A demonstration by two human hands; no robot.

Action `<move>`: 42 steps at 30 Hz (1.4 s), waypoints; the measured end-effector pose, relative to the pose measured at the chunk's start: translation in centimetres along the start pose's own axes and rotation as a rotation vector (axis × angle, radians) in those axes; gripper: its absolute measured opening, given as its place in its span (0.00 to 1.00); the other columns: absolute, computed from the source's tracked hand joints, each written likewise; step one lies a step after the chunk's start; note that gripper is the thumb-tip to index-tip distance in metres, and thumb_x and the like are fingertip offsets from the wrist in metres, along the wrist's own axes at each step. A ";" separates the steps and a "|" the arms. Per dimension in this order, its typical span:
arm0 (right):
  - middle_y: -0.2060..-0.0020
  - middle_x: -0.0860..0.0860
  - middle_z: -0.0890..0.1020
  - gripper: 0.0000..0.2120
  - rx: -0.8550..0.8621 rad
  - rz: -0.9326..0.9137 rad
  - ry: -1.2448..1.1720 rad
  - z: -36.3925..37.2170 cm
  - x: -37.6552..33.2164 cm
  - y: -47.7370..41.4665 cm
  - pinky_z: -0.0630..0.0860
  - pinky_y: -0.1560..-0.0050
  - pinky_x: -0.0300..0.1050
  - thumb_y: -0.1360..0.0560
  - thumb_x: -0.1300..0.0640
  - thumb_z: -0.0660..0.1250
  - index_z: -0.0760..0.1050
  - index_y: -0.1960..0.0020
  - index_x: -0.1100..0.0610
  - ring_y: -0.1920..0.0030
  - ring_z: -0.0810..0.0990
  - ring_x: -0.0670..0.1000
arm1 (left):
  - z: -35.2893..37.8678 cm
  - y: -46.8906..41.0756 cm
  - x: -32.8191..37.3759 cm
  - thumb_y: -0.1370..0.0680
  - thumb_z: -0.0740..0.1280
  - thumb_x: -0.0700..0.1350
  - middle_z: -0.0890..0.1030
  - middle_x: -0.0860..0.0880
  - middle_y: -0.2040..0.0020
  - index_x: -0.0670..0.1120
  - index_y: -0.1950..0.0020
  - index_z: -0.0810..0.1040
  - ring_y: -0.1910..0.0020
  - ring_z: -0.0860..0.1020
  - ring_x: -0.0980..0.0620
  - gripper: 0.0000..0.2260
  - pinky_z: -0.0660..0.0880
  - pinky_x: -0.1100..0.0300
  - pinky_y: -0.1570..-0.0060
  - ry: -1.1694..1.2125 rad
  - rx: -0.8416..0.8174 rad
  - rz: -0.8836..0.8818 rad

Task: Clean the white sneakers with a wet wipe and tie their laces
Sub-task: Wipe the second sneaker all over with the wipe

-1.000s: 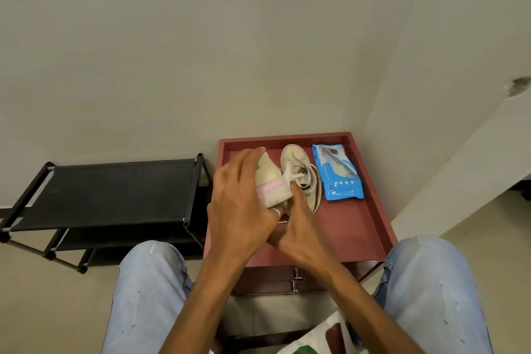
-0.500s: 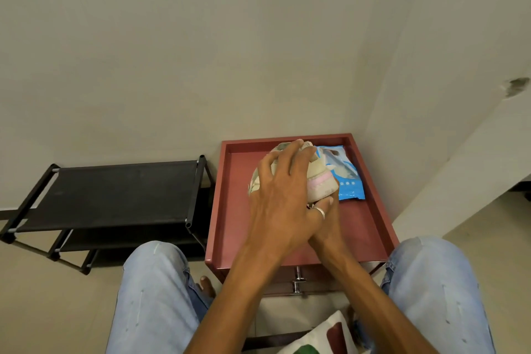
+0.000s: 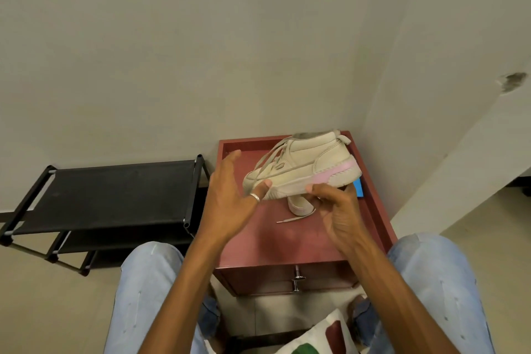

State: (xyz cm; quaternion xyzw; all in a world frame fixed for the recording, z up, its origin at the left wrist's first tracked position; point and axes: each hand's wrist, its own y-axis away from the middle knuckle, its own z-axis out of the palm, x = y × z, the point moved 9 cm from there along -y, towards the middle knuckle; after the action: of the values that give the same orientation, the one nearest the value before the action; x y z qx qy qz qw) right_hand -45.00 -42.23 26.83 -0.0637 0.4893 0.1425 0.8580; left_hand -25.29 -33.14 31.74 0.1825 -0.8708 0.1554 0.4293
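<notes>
The red desk (image 3: 287,244) is taken as the reference, and a black shoe rack (image 3: 115,190) is seen just beside its left edge. Above the far half of the desk the held sneaker (image 3: 310,164) is carried clear of the surface, side-on, toe toward the desk's left and pink-patched heel toward its right. It is judged to be light, with a soft padded upper that yields under pressure and a stiff rubber sole, so the sole edge is the firm place to be gripped, while the loose laces are best left out of the grasp. The right hand (image 3: 336,210) is curled beneath the sole with its thumb set on the sole's rim, and the weight is borne there. The left hand (image 3: 230,198) is spread wide, fingers straight, with only the thumb laid against the toe. On the desk directly below, part of the second sneaker (image 3: 298,205) is visible, with a loose lace end (image 3: 293,219) trailing toward the desk's near side. A sliver of the blue wipe pack (image 3: 358,189) shows by the desk's right rim. Compared with half a second earlier, the left hand is lifted off the shoe's top and opened, and the shoe is turned side-on.
</notes>
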 end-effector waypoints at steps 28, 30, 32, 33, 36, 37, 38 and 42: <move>0.49 0.56 0.82 0.32 -0.143 0.160 0.156 0.6 0.8 0.1 0.77 0.47 0.62 0.44 0.57 0.73 0.75 0.40 0.58 0.47 0.81 0.57 | 0.3 -5.1 -1.6 0.25 0.75 0.52 0.85 0.52 0.57 0.49 0.53 0.84 0.58 0.80 0.58 0.07 0.76 0.60 0.52 0.038 -0.513 0.034; 0.51 0.54 0.83 0.31 -0.133 0.165 0.151 0.5 0.8 0.0 0.78 0.50 0.58 0.45 0.56 0.73 0.76 0.41 0.58 0.49 0.82 0.55 | -0.5 -5.9 -1.2 0.24 0.75 0.51 0.84 0.54 0.60 0.52 0.54 0.84 0.62 0.79 0.60 0.04 0.74 0.62 0.56 -0.098 -0.444 0.105; 0.51 0.53 0.83 0.29 -0.134 0.176 0.128 0.6 1.0 0.0 0.79 0.52 0.56 0.45 0.56 0.73 0.77 0.44 0.56 0.50 0.82 0.54 | -1.4 -7.0 -0.5 0.23 0.74 0.49 0.82 0.56 0.61 0.53 0.54 0.84 0.64 0.76 0.59 0.02 0.73 0.61 0.59 -0.211 -0.339 0.164; 0.51 0.53 0.83 0.28 -0.134 0.185 0.110 0.7 1.0 0.1 0.79 0.53 0.55 0.45 0.56 0.73 0.77 0.44 0.56 0.50 0.82 0.54 | -1.8 -7.5 -0.2 0.23 0.74 0.49 0.82 0.58 0.60 0.53 0.52 0.85 0.64 0.76 0.59 0.02 0.73 0.61 0.59 -0.262 -0.287 0.185; 0.50 0.55 0.82 0.30 -0.124 0.221 0.037 0.8 1.3 0.1 0.78 0.54 0.53 0.44 0.56 0.73 0.76 0.42 0.59 0.51 0.81 0.54 | -2.1 -8.5 -0.2 0.22 0.73 0.48 0.82 0.60 0.57 0.52 0.47 0.86 0.62 0.77 0.61 0.05 0.78 0.56 0.56 -0.318 -0.214 0.179; 0.50 0.56 0.81 0.30 -0.122 0.231 0.012 0.8 1.3 0.2 0.76 0.54 0.53 0.44 0.56 0.73 0.76 0.42 0.59 0.51 0.80 0.54 | -1.9 -8.5 -0.5 0.22 0.73 0.48 0.82 0.60 0.54 0.52 0.45 0.85 0.61 0.77 0.62 0.07 0.78 0.56 0.53 -0.302 -0.225 0.162; 0.49 0.57 0.80 0.30 -0.121 0.237 -0.013 0.8 1.3 0.2 0.75 0.53 0.53 0.43 0.56 0.73 0.76 0.42 0.59 0.50 0.79 0.55 | -1.7 -8.2 -0.7 0.23 0.74 0.49 0.82 0.59 0.51 0.52 0.41 0.84 0.60 0.77 0.63 0.11 0.77 0.56 0.50 -0.289 -0.245 0.143; 0.44 0.57 0.80 0.25 -0.110 0.228 -0.113 0.6 1.3 0.1 0.74 0.47 0.57 0.38 0.59 0.71 0.77 0.41 0.56 0.45 0.79 0.56 | -1.1 -5.7 -2.9 0.23 0.74 0.54 0.77 0.59 0.37 0.53 0.28 0.74 0.45 0.79 0.55 0.25 0.75 0.57 0.41 -0.212 -0.281 0.011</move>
State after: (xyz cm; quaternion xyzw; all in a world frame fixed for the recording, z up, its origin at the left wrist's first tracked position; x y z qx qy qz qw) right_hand -43.90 -41.75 26.02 -0.0466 0.4358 0.2693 0.8576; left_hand -20.35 -37.15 30.69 0.1315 -0.9253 0.0143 0.3555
